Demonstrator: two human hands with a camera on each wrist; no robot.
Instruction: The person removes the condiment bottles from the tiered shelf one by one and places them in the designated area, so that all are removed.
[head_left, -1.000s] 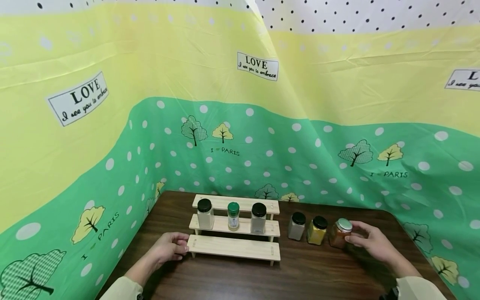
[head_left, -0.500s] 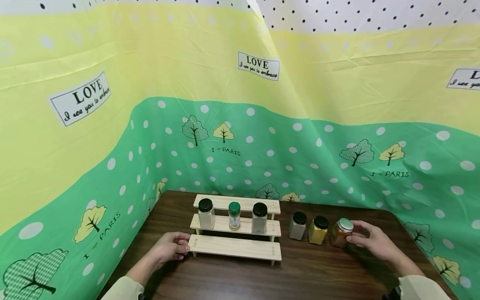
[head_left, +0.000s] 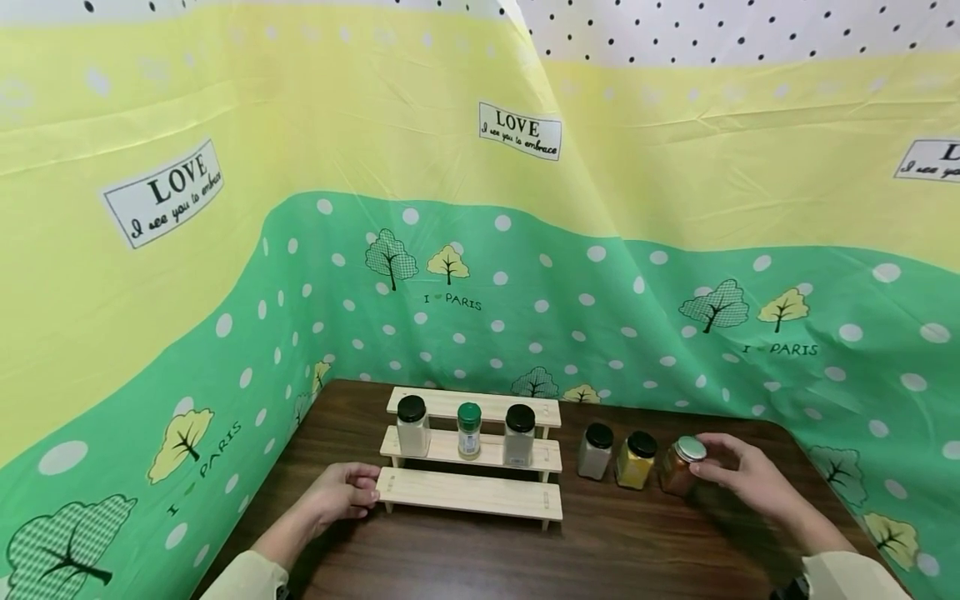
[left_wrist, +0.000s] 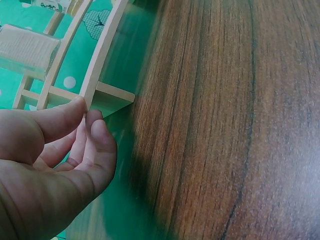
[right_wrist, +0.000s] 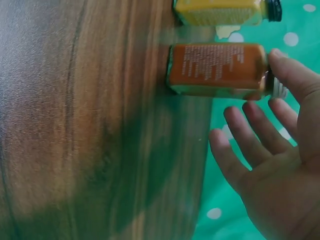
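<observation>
My left hand (head_left: pixel 341 493) pinches the left end of the lowest step of a pale wooden tiered rack (head_left: pixel 468 493); in the left wrist view, thumb and fingertips meet at the corner of that step (left_wrist: pixel 102 55). At the right, my right hand (head_left: pixel 742 475) has thumb and index finger on either side of the green lid of an orange-brown spice jar (head_left: pixel 677 471). Seen from the right wrist, the thumb lies at the neck of this spice jar (right_wrist: pixel 220 70), while the other fingers (right_wrist: pixel 245 132) spread apart from it.
On the rack's middle step stand two black-lidded jars (head_left: pixel 412 437) and a green-capped shaker (head_left: pixel 468 442). Left of the orange-brown jar are a yellow jar (head_left: pixel 634 468) and a grey jar (head_left: pixel 594 458). Patterned cloth (head_left: pixel 615 333) hangs behind the dark wooden table (head_left: pixel 480 558).
My right hand has shifted slightly upward, its fingers now closer to the green lid. The left hand keeps its place on the rack.
</observation>
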